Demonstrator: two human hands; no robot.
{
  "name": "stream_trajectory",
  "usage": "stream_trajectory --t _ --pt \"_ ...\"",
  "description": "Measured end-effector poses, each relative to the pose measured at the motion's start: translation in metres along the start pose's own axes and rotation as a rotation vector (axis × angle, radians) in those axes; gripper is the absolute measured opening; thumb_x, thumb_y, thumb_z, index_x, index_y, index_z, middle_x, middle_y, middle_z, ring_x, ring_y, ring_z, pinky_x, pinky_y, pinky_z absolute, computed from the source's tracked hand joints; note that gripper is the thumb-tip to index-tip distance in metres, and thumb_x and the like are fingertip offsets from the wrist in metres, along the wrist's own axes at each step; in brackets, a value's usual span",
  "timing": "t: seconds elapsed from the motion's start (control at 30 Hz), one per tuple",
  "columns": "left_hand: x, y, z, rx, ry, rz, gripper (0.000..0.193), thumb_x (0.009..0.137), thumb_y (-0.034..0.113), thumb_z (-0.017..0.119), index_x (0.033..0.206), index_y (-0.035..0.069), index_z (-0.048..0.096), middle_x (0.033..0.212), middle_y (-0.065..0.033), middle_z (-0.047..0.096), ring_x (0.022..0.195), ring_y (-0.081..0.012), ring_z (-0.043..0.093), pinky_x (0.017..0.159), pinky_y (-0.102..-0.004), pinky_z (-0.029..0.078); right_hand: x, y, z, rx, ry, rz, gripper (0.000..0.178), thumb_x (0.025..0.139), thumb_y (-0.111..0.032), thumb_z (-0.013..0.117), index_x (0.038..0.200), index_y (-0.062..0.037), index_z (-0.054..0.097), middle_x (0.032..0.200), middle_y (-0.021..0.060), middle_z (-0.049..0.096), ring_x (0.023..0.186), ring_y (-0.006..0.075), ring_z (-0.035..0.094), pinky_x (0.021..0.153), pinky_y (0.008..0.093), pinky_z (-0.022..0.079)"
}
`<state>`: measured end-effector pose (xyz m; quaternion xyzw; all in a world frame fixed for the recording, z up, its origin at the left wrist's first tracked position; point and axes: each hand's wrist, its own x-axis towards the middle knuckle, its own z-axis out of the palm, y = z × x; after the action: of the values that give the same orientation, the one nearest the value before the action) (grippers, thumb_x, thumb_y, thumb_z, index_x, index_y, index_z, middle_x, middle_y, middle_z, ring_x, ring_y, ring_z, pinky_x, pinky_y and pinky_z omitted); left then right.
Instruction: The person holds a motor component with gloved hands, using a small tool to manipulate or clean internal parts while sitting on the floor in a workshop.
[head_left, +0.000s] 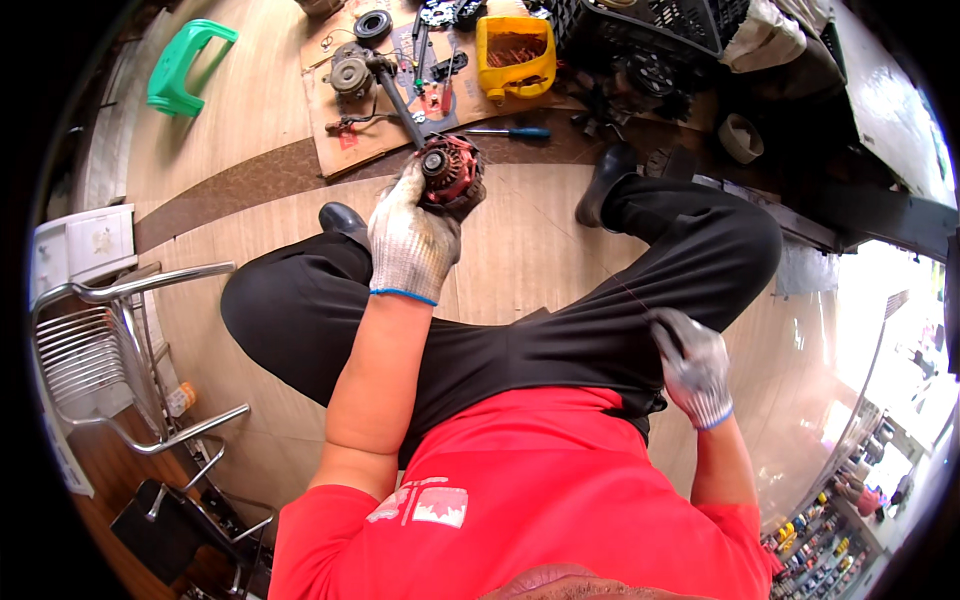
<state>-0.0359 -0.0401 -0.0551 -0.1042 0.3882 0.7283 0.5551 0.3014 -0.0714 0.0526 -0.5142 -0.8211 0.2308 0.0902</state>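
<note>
In my gloved left hand [412,235] is a motor core with reddish copper windings [452,170], held up in front of me between my knees. My fingers are wrapped round its side. A dark grey rod [400,105] reaches from beside the core toward a round metal motor housing [350,75] on the cardboard; whether rod and core are joined is unclear. My gloved right hand [693,365] is off to the right, by my right thigh, its fingers closed on a thin reddish wire [632,295]. The fine strand runs up and left toward the core, faint in places.
Tools and parts lie on a cardboard sheet [330,150] ahead, with a blue-handled screwdriver [515,132] at its edge. Beyond stand a cut yellow jug [515,58] holding copper scraps and a black crate [650,25]. A green stool [185,65] and a metal chair [110,350] are left.
</note>
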Motion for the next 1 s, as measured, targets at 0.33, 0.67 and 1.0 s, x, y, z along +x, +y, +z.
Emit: stream_trajectory --t 0.33,0.67,1.0 --pt "-0.007 -0.012 0.004 0.106 -0.137 -0.043 0.034 0.105 0.020 0.048 0.130 -0.003 0.055 0.122 -0.0225 0.064 0.104 -0.0396 0.068 0.083 -0.0569 0.060 -0.299 0.165 0.010 -0.576 -0.117 0.671 0.020 0.098 -0.025 0.057 0.106 -0.0151 0.073 0.093 0.0142 0.073 0.083 0.0341 0.070 0.074 0.0457 0.055" --pt "0.000 0.004 -0.018 0.170 -0.312 -0.189 0.041 0.102 0.018 0.056 0.134 -0.008 0.053 0.130 -0.0229 0.062 0.118 -0.0373 0.063 0.102 -0.0561 0.052 -0.546 0.183 0.063 0.359 -0.939 1.527 0.033 0.093 -0.036 0.062 0.123 -0.0227 0.070 0.119 0.0062 0.071 0.103 0.0289 0.067 0.086 0.0479 0.054" --pt "0.000 0.000 -0.019 0.157 -0.391 -0.187 0.041 0.103 0.022 0.054 0.135 -0.005 0.054 0.129 -0.0216 0.063 0.116 -0.0352 0.064 0.098 -0.0507 0.054 -0.391 0.283 0.021 0.200 0.132 1.546 0.023 0.099 -0.030 0.059 0.107 -0.0128 0.071 0.065 0.0024 0.062 0.052 0.0165 0.057 0.047 0.0340 0.046"
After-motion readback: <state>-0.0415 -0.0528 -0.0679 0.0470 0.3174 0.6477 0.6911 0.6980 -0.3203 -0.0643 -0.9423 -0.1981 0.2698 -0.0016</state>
